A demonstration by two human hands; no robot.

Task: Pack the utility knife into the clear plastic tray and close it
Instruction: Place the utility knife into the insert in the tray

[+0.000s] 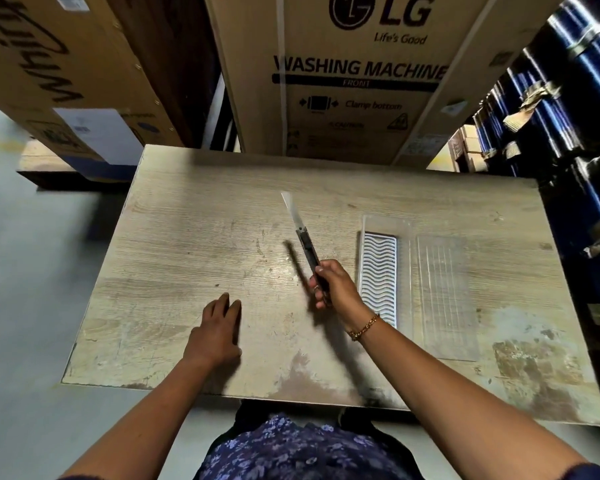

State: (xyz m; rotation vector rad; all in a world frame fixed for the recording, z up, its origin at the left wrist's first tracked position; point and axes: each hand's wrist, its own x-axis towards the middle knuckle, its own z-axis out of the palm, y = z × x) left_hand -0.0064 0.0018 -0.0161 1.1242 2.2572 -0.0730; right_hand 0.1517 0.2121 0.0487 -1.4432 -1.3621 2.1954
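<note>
While two bare hands work over the wooden table, the count is short: one utility knife, one clear plastic tray lying opened out into two halves side by side, and one bracelet on the right wrist; the right hand is closed around the knife's dark handle, lifted clear of the tabletop; the left hand rests flat on the wood, fingers spread, holding nothing; the tray sits right of the knife hand, its left half carrying a wavy-patterned insert, its right half bare and ribbed; bare tabletop stretches left and beyond the knife, and the tray stays inside the right edge; a large cardboard box stands against the far edge; the knife's long axis runs away from the person, tilted slightly left, blade extended and pointing toward the far edge.
</note>
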